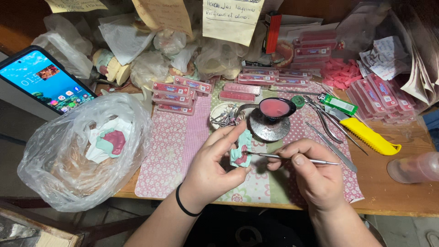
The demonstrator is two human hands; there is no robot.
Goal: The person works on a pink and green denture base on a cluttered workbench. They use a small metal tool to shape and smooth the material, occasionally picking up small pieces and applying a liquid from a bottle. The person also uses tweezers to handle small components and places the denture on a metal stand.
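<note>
My left hand (215,167) grips a small green plaster dental cast with pink wax (241,153) above the patterned mat (173,151). My right hand (311,171) holds a thin metal carving tool (292,158) like a pen. Its tip touches the pink wax on the cast. A black band circles my left wrist. Just beyond the hands a dark spoon of melted pink wax (275,108) rests over a round metal burner (269,129).
A clear plastic bag (77,151) with another cast lies at the left. A lit phone (43,80) leans at the far left. Metal pliers and tools (331,123), a yellow cutter (368,135), pink tooth-card boxes (176,96) and wrapped casts crowd the back.
</note>
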